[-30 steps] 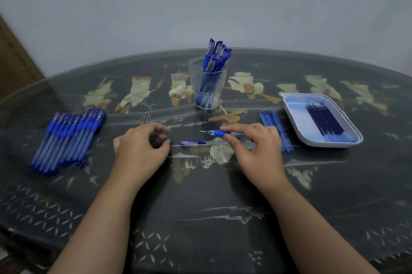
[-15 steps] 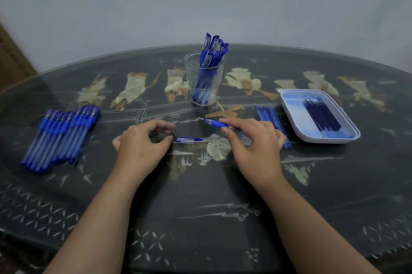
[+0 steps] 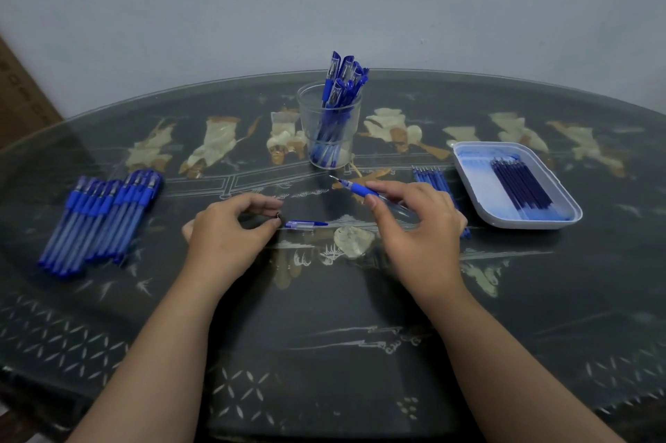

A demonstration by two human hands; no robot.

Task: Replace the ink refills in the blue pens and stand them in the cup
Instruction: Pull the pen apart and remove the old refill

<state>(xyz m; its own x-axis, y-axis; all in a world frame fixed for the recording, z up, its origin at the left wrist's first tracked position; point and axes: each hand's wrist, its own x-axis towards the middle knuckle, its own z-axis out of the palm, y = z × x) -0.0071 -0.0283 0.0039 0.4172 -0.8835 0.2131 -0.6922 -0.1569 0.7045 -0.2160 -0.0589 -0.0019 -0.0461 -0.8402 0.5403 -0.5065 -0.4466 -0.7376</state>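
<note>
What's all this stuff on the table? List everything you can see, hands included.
table: one, dark with pale inlay under glass, fills the view
cup: one, clear, back centre
pens in cup: several, blue, standing capped
row of pens: about a dozen, blue, lying at left
uncapped pen: one, blue grip, in the right hand
pen cap: one, blue and clear, lying between the hands
small dark piece: one, too small to name, at the left fingertips
loose refills: several, blue, left of the tray
tray: one, white, at right
refills in tray: a bundle, dark blue
left hand: pinches the small dark piece
right hand: holds the uncapped pen
</note>
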